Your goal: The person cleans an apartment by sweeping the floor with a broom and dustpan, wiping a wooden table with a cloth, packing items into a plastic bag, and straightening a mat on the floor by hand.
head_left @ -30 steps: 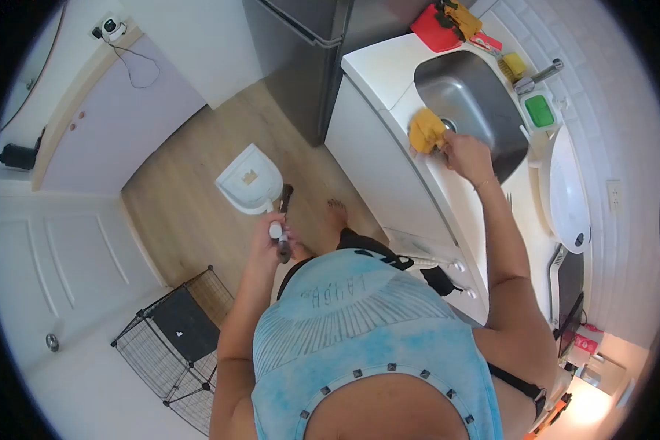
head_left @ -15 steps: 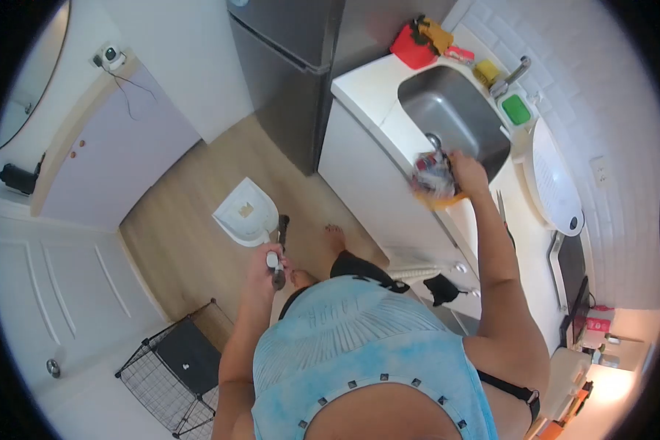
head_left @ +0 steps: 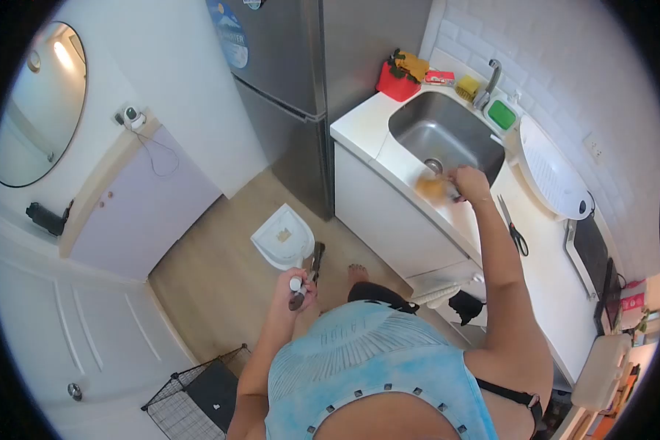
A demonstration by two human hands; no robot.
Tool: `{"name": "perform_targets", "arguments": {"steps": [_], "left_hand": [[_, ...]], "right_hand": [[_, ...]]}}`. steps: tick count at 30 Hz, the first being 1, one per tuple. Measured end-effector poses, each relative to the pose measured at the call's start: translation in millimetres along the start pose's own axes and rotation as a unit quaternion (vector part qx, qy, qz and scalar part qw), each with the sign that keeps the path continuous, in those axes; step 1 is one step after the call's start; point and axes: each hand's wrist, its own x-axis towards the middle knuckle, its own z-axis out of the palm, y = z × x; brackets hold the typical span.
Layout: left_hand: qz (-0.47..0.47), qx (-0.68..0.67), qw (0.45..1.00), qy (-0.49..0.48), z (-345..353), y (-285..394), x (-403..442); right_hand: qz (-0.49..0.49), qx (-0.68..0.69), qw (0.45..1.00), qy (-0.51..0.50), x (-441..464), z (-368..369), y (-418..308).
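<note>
My left hand (head_left: 295, 290) is closed round the handle of a white dustpan (head_left: 262, 242), held out above the floor. A small beige scrap (head_left: 283, 233) lies in the pan. In the same hand is a second dark handle, with a dark brush-like end (head_left: 317, 257) beside the pan. Over the front edge of the sink (head_left: 451, 132), my right hand (head_left: 471, 183) grips a crumpled plastic packet (head_left: 434, 188), orange and smeared by motion. Scissors (head_left: 518, 238) with black handles lie on the counter beside my right forearm.
A red container (head_left: 398, 82), yellow sponge (head_left: 467, 89), faucet (head_left: 495, 73) and green-topped dish (head_left: 501, 114) stand round the sink. A white drying rack (head_left: 554, 172) is to its right. The fridge (head_left: 286, 139) stands ahead; a wire rack (head_left: 191, 400) sits lower left.
The packet in my right hand has turned, showing more orange. The camera view has shifted, and the scissors show more fully. My left hand keeps its hold on the dustpan.
</note>
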Motion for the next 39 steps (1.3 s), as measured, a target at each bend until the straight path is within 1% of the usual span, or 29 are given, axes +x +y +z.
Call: {"name": "perform_targets", "arguments": {"steps": [1,2,4,5,6,7,9,11,12,13,14,15,17,20,21,22,23,24,25,27,28,29,30,31,32,33,34,36,39], "left_hand": [[-0.001,-0.002,1.0,0.007,-4,0,-3],[-0.02,-0.004,1.0,0.009,-6,3,-5],[-0.043,-0.013,0.999,0.017,-8,3,-5],[-0.018,-0.003,1.0,0.001,-13,0,-5],[0.008,0.009,1.0,-0.017,-13,-2,-4],[0.003,0.004,1.0,-0.011,-10,-5,-4],[-0.008,0.019,1.0,0.018,-4,-8,-9],[-0.007,0.029,0.999,0.01,-10,-8,-9],[-0.002,0.009,1.0,-0.004,-14,-6,-8],[0.002,-0.017,1.0,-0.017,-20,-9,-8],[-0.001,-0.024,1.0,-0.01,-27,-8,-10],[0.018,-0.032,0.999,-0.022,-30,-4,-10],[0.04,-0.044,0.998,-0.018,-40,-3,-21],[0.075,-0.056,0.996,-0.009,-49,-4,-31],[0.081,-0.069,0.994,-0.002,-54,-6,-35],[0.083,-0.086,0.993,-0.003,-59,-7,-39],[0.087,-0.104,0.991,-0.004,-65,-6,-43],[0.098,-0.121,0.988,0.003,-73,-5,-47],[0.103,-0.131,0.986,-0.01,-81,-3,-50],[0.124,-0.163,0.979,-0.016,-96,-1,-57],[0.113,-0.156,0.98,-0.039,-101,0,-60],[0.109,-0.158,0.98,-0.06,-109,1,-62],[0.139,-0.163,0.976,-0.047,-108,1,-71],[0.161,-0.169,0.972,-0.028,-108,-2,-78],[0.167,-0.176,0.97,0.003,-117,0,-78],[0.171,-0.178,0.969,0.024,-124,2,-76],[0.191,-0.202,0.96,0.028,-129,1,-78],[0.21,-0.26,0.943,-0.004,-137,10,-83],[0.215,-0.296,0.931,0.0,-140,25,-99]], "right_hand": [[0.008,-0.002,1.0,-0.019,-7,-16,-11],[0.035,0.027,0.998,0.039,-9,-35,-17],[0.075,0.098,0.958,0.257,-9,-80,-23],[0.225,0.212,0.926,0.217,-25,-139,-57],[0.104,0.127,0.861,0.481,-32,-147,-54],[0.062,0.127,0.791,0.596,-38,-161,-61],[0.06,0.062,0.777,0.624,-38,-142,-57],[0.022,0.213,0.885,0.414,-11,-49,-44],[-0.116,-0.03,0.985,0.123,-14,-21,-52],[-0.171,0.005,0.983,-0.073,-39,-9,-77],[-0.251,0.002,0.965,-0.069,-45,3,-88],[-0.259,0.0,0.963,-0.072,-40,7,-97],[-0.082,0.219,0.967,-0.1,-44,1,-134],[-0.064,0.324,0.942,-0.056,-31,5,-173],[-0.076,0.323,0.941,-0.067,-28,9,-188],[-0.081,0.471,0.876,-0.063,-24,12,-207],[-0.08,0.608,0.788,-0.063,-23,13,-225],[-0.074,0.648,0.75,-0.115,-22,12,-240],[-0.086,0.647,0.746,-0.133,-21,12,-254],[-0.039,0.72,0.652,-0.236,-19,11,-286],[-0.075,0.741,0.632,-0.217,-25,-3,-306],[-0.11,0.738,0.638,-0.192,-28,-11,-323],[-0.212,0.688,0.676,-0.158,-21,-4,-338],[-0.238,0.648,0.699,-0.185,-20,2,-355],[-0.321,0.451,0.829,-0.082,-20,14,-369],[-0.392,0.207,0.896,-0.003,-11,32,-377],[-0.391,0.139,0.909,-0.047,-19,31,-391],[-0.394,0.293,0.868,-0.069,-39,21,-421],[-0.447,0.333,0.824,-0.101,-29,37,-464]]}}
